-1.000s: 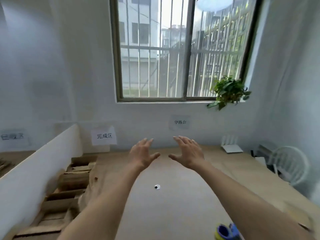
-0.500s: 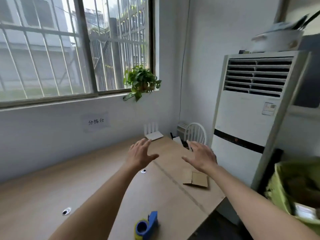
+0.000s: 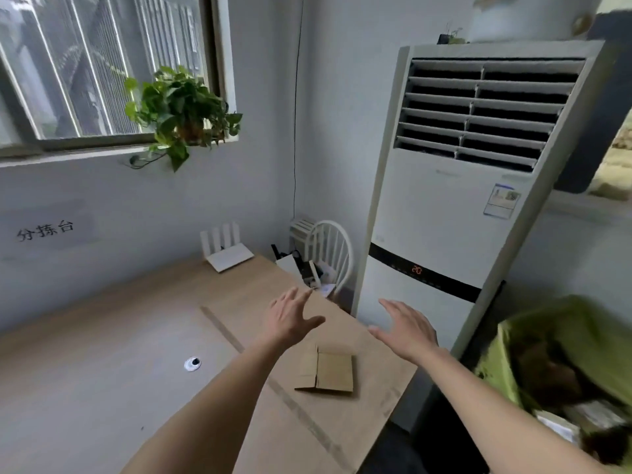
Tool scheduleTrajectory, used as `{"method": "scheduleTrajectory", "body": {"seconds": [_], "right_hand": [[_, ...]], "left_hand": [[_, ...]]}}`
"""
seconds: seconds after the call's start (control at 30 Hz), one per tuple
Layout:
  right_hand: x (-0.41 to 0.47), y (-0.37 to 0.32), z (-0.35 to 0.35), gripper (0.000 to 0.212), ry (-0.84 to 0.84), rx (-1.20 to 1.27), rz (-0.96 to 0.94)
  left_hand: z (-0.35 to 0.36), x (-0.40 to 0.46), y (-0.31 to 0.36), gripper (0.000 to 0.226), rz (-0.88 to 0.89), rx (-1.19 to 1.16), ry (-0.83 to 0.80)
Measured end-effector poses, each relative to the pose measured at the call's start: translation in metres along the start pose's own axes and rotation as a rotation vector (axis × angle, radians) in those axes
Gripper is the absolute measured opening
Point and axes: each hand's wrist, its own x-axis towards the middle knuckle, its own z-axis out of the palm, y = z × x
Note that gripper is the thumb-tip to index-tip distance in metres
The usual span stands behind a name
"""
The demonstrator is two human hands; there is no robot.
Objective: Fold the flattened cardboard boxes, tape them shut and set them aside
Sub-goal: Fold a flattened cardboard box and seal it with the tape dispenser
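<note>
- Change noted: my view has swung rightward from the window wall to the right end of the counter (image 3: 102, 388); the stacked cardboard at the far left, seen a second ago, is out of frame; the blue and yellow tape dispenser, visible half a second ago at the near edge, is likewise out of frame.
- My left hand (image 3: 290, 319) and my right hand (image 3: 407, 331) have travelled with the turn; both are raised above the counter, fingers spread and relaxed, holding nothing, well apart from each other.
- The flattened cardboard box (image 3: 326, 371) lies on the counter near its right edge, below and between my two hands; neither hand touches it; it is closer in frame than half a second ago.
- Meaning for the task, as I judge it: this is the approach to pick up a flat box; folding has not begun on this piece and no tape is on it that I can see.
- Surroundings: a standing air conditioner (image 3: 461, 217) just beyond the counter's right end; a white router (image 3: 227, 254) at the back of the counter; a white chair (image 3: 333, 254) in the corner; a potted plant (image 3: 184, 111) on the sill.
- Obscured: a green bin (image 3: 547, 336) at the right is blurred and cut off, contents unidentifiable; my forearms run off the lower edge; whether the box is one layer or several I cannot tell.
</note>
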Motion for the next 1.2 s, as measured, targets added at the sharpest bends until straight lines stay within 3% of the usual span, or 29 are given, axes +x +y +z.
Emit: {"method": "scheduleTrajectory", "body": {"seconds": [0.33, 0.73, 0.97, 1.2], "right_hand": [[0.134, 0.035, 0.073, 0.079, -0.206, 0.115, 0.044], [0.242, 0.095, 0.31, 0.101, -0.662, 0.281, 0.094], [0.25, 0.095, 0.375, 0.105, -0.595, 0.46, 0.119], [0.266, 0.079, 0.374, 0.106, -0.525, 0.621, 0.063]], "left_hand": [[0.087, 0.124, -0.028, 0.083, -0.118, 0.012, -0.123], [0.3, 0.189, -0.092, 0.095, -0.57, -0.121, -0.421], [0.37, 0.2, -0.1, 0.102, -0.839, -0.3, -0.438], [0.37, 0.194, -0.105, 0.121, -0.944, -0.443, -0.307]]}}
